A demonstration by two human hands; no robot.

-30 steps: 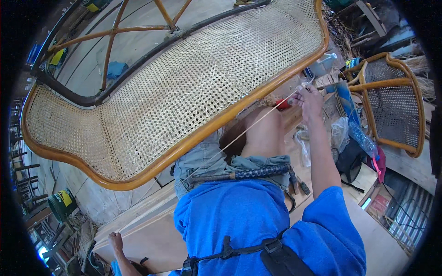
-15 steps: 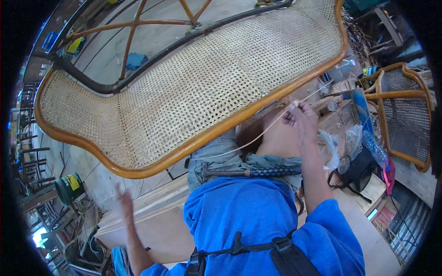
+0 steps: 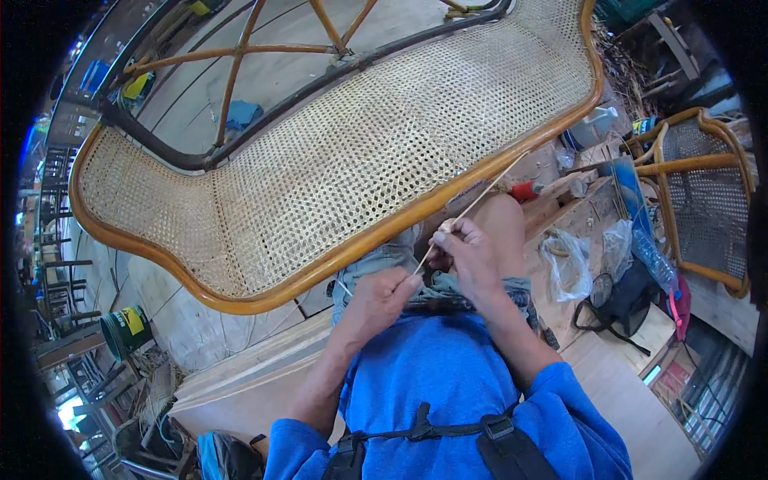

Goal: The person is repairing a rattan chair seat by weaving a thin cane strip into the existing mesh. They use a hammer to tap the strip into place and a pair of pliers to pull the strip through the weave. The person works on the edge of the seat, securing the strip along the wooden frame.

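Observation:
A thin pale cane strip [image 3: 498,179] runs between my two hands and on up past the front rail of a woven cane panel. My right hand [image 3: 466,258] pinches it between thumb and fingers. Just to the left and nearer, my left hand [image 3: 378,298] is closed in a fist round the same strip, over my lap. Beyond both hands stretches the cane panel [image 3: 344,168], an open hexagonal weave in a curved brown rattan frame [image 3: 352,258]. A dark-handled tool [image 3: 448,306] lies across my lap, partly hidden by my hands and shirt.
Planks and plywood [image 3: 248,360] lie at lower left, with a dark green bucket [image 3: 126,330] beyond. At right are clear plastic bags [image 3: 568,266], a plastic bottle [image 3: 652,260], a black bag [image 3: 628,304] and another caned rattan piece [image 3: 704,196]. A red cylindrical object [image 3: 526,191] sits beyond my knee.
My left hand has come in from the far left and closed on the strip. My right hand has moved down and left with the strip. The panel has shifted slightly.

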